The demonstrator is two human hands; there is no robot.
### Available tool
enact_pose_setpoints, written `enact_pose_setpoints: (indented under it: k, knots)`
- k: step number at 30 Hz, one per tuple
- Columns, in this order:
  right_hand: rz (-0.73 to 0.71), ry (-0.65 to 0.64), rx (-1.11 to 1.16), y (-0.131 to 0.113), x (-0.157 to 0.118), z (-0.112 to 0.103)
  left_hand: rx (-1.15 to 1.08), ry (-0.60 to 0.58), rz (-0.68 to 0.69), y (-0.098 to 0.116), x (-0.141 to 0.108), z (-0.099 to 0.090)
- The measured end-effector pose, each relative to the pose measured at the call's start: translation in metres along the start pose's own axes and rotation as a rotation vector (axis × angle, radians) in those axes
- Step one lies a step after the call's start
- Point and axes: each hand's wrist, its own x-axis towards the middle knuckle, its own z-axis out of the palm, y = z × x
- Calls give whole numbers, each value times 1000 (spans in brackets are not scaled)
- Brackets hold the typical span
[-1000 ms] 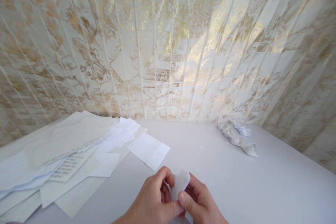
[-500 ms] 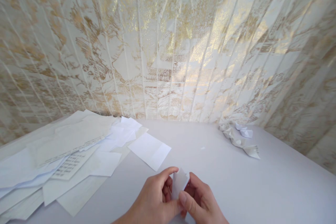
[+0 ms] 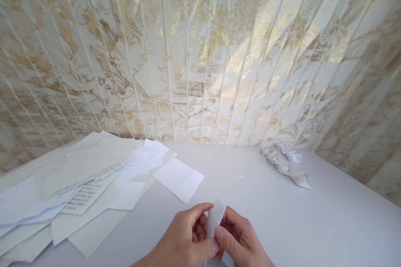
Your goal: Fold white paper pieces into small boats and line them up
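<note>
A small piece of folded white paper (image 3: 215, 216) stands upright between my two hands at the lower middle of the head view. My left hand (image 3: 188, 233) grips it from the left, its index finger at the upper edge and its thumb low down. From the right, my right hand (image 3: 239, 233) pinches the same paper, thumb on the near face and fingers curled behind. The fingers cover the lower part of the paper, so its full folded shape is hidden.
Loose paper sheets (image 3: 90, 167), some printed, are heaped on the left of the white table (image 3: 313, 225). A single white sheet (image 3: 180, 180) lies beside them. Several small folded paper pieces (image 3: 283, 169) sit at the back right, before a patterned curtain (image 3: 194, 50).
The folded paper has turned slightly and its top edge looks narrower. Both hands have shifted very little and keep their hold.
</note>
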Motion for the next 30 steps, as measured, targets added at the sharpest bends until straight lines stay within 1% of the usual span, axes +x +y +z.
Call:
enact_pose_setpoints:
  k: [9, 12, 17, 20, 22, 26, 30]
  knots:
    - [-2, -10, 2, -1, -1, 0, -89, -47, 2, -4, 1, -4]
    - [3, -5, -15, -3, -1, 0, -94, -44, -8, -8, 1, -5]
    - [35, 8, -69, -12, -1, 0, -89, 6, -13, -14, 1, -7]
    - [42, 17, -101, -16, -2, 1, -113, -17, 8, -16, 3, -7]
    - [40, 64, -142, -15, -2, 3, -115, 7, 1, -16, 4, -7]
    - [6, 219, -280, -6, -2, 7, -38, 92, -17, -12, 3, -5]
    - [-12, 273, -388, 0, -3, 9, 121, 114, -7, -8, 1, 0]
